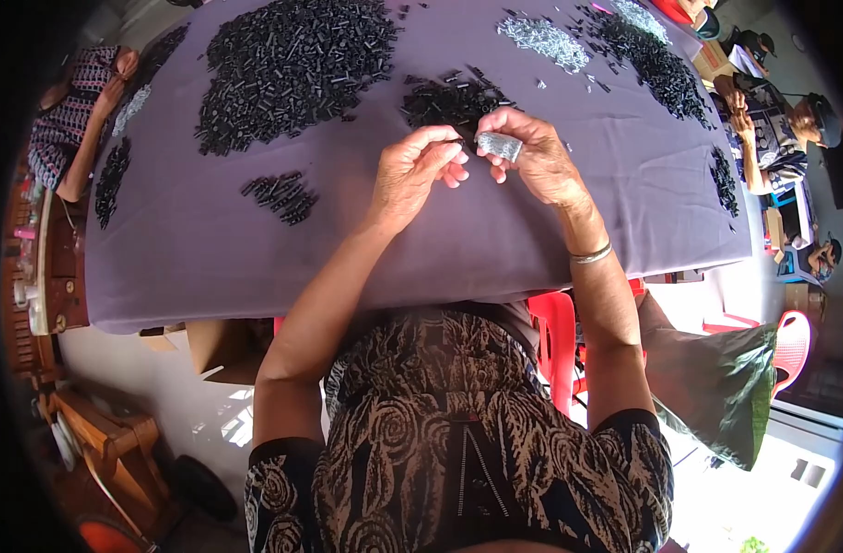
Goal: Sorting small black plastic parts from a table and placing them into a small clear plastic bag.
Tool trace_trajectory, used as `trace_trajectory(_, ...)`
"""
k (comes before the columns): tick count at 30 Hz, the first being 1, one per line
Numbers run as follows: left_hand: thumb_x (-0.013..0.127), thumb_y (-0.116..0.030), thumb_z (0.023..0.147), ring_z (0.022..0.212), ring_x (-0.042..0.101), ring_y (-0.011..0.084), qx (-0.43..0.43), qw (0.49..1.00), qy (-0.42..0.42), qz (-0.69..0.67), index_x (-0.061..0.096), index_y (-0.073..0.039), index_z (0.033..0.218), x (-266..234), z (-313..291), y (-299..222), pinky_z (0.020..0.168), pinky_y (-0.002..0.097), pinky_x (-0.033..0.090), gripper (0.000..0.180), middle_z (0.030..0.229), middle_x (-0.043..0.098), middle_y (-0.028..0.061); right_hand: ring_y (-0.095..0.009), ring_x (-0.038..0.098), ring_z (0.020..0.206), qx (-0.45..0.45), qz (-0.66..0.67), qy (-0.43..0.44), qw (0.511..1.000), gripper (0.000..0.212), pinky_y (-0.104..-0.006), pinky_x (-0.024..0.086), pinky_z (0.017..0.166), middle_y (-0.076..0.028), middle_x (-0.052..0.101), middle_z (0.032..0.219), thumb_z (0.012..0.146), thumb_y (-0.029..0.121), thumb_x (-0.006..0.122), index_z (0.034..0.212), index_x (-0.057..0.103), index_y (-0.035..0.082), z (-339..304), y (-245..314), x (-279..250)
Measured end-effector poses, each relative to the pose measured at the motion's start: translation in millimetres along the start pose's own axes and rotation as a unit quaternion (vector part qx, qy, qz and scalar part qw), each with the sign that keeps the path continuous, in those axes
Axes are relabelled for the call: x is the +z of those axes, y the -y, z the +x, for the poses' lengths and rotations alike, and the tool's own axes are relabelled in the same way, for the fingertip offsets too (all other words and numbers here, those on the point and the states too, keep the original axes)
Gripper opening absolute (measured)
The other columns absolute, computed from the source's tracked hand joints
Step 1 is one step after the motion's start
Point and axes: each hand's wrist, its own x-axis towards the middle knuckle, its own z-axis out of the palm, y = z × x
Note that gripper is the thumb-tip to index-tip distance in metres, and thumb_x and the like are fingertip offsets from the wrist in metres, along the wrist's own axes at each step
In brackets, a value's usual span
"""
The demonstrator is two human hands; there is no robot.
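Over the purple-covered table, my two hands are held close together in front of a small heap of black pieces (451,101). My left hand (410,175) is closed, with thumb and forefinger pinching what looks like a tiny dark piece, mostly hidden by the fingertips. My right hand (543,158) has its thumb and fingers closed around a small silvery, patterned piece (500,147), whose exact kind I cannot make out. The fingertips of both hands almost meet. To the left of my left hand lies a group of short black pieces (281,196), set roughly side by side.
A large mound of black pieces (292,69) covers the table's far left. Silvery small parts (543,42) and another black pile (650,63) lie at the far right. People sit at both sides, one on the left (76,120). Red chair (554,346) and green bag (716,387) stand below the table edge.
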Motion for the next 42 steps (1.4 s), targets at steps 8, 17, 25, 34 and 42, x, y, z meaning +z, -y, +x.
trace_trajectory(8, 0.055, -0.008, 0.090, 0.067, 0.063, 0.0171, 0.016, 0.999, 0.002, 0.027, 0.054, 0.003, 0.108, 4, -2, -2, 0.060, 0.0278, 0.052, 0.021, 0.085, 0.063, 0.0118, -0.004, 0.049, 0.061, -0.009, 0.015, 0.008, 1.000, 0.005, -0.0202, 0.044, 0.050, 0.001, 0.054, 0.071, 0.083, 0.003, 0.056, 0.087, 0.059, 0.003, 6, 1, 13)
trace_trajectory(17, 0.057, -0.007, 0.088, 0.065, 0.063, 0.0133, 0.053, 0.989, -0.030, 0.131, 0.058, -0.001, 0.105, 6, -3, 7, 0.056, 0.0232, 0.049, 0.018, 0.079, 0.065, 0.0072, -0.003, 0.047, 0.054, 0.034, 0.118, 0.048, 0.991, 0.010, -0.0191, 0.042, 0.045, 0.002, 0.053, 0.066, 0.085, 0.012, 0.062, 0.090, 0.058, 0.004, 11, -13, 6)
trace_trajectory(25, 0.060, 0.005, 0.082, 0.069, 0.057, 0.0121, 0.172, 0.971, -0.012, 0.168, 0.062, 0.004, 0.099, 0, -1, 2, 0.054, 0.0217, 0.047, 0.017, 0.086, 0.057, 0.0068, -0.001, 0.044, 0.049, 0.102, 0.221, 0.084, 0.966, 0.008, -0.0157, 0.034, 0.039, 0.003, 0.054, 0.066, 0.087, 0.014, 0.060, 0.088, 0.056, 0.006, 12, -25, 6)
trace_trajectory(34, 0.059, 0.005, 0.083, 0.073, 0.062, 0.0149, 0.115, 0.986, 0.007, 0.124, 0.058, 0.005, 0.102, 2, -3, -5, 0.059, 0.0241, 0.050, 0.019, 0.087, 0.059, 0.0088, -0.001, 0.041, 0.048, 0.108, 0.233, 0.099, 0.961, 0.017, -0.0148, 0.033, 0.036, 0.001, 0.053, 0.066, 0.086, 0.021, 0.062, 0.087, 0.054, 0.006, 8, -25, 8)
trace_trajectory(42, 0.061, 0.001, 0.083, 0.072, 0.063, 0.0155, 0.066, 0.995, -0.033, 0.071, 0.062, 0.002, 0.103, -1, 0, -3, 0.061, 0.0238, 0.051, 0.020, 0.088, 0.063, 0.0086, -0.002, 0.040, 0.049, 0.072, 0.200, 0.033, 0.977, 0.015, -0.0171, 0.032, 0.038, 0.000, 0.055, 0.071, 0.089, 0.018, 0.057, 0.099, 0.055, 0.007, 1, -17, -3)
